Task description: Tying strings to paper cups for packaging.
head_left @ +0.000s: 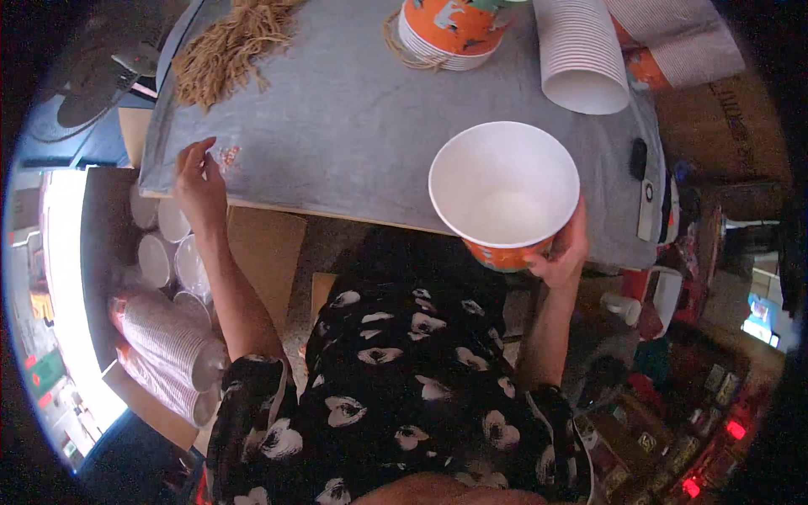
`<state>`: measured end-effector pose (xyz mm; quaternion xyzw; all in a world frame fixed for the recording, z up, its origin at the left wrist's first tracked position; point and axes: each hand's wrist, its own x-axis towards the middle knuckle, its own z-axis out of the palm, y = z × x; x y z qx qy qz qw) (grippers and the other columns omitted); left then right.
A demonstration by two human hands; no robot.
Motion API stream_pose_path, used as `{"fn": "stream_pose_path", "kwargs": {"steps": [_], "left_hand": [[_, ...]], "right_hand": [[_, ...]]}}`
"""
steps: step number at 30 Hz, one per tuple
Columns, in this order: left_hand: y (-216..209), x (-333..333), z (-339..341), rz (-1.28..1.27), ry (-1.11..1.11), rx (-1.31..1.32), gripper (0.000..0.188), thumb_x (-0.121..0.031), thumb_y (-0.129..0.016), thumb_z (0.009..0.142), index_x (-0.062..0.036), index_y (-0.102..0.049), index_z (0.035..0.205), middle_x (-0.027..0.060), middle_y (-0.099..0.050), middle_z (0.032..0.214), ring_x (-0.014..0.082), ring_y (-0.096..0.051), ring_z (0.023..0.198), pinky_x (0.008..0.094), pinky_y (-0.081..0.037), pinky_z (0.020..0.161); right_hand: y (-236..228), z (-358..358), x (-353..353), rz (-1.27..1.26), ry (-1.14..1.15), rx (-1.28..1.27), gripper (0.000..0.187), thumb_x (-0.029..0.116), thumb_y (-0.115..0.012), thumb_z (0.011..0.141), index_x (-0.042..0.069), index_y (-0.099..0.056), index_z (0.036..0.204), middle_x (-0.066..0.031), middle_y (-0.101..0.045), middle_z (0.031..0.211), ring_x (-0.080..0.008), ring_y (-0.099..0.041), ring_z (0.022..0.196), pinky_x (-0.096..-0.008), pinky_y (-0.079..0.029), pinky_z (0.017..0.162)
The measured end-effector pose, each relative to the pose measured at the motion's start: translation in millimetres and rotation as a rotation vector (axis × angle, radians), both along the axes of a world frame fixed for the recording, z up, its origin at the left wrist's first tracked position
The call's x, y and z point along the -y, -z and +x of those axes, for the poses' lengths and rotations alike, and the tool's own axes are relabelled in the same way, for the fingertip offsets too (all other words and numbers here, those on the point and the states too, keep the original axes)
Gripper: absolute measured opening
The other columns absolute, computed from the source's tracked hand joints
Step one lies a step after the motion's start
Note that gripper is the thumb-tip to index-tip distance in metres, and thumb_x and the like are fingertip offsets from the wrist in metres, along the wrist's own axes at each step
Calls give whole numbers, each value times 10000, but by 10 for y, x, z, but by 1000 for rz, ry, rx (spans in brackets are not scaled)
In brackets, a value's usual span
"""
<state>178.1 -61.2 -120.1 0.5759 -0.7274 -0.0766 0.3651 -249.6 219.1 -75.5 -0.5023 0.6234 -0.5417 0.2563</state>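
Note:
My right hand (566, 248) grips a large round paper tub (505, 246), white inside with an orange patterned outside. Its mouth tilts up toward me at the table's near edge, and some of my fingers are hidden behind it. Over the table's left front corner is my left hand (202, 181), fingers loosely bent and apart, with nothing visible in them. Just right of those fingertips lies a small patch of reddish and white bits (229, 157), too small to make out.
On the grey-covered table (337, 126) lie a bundle of brown cords (231, 50), an orange tub stack (454, 38) with a cord loop, and a white tub stack (585, 63). A dark object (639, 157) rests at the right edge. Wrapped tub stacks (164, 337) fill a box at left.

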Motion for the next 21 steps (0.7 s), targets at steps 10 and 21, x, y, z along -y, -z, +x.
{"fn": "stream_pose_path", "kwargs": {"steps": [10,21], "left_hand": [[-161,-561,-2168,891,958,-792,393,-155,-645,942,1,-589,1299,100,-683,1158,156,-617,1072,302,-480,954],[-176,-626,-2591,1005,950,-723,266,-122,-660,899,2,-670,1134,44,-704,964,92,-641,832,267,-536,739]], "right_hand": [[-80,154,73,-40,-38,-62,1219,392,-894,588,-76,-221,1491,-229,-391,1468,-318,-421,1349,-440,-332,1126],[-176,266,122,1,-40,-199,1216,447,-867,612,-111,-221,1477,-244,-373,1474,-314,-415,1353,-435,-338,1117]]}}
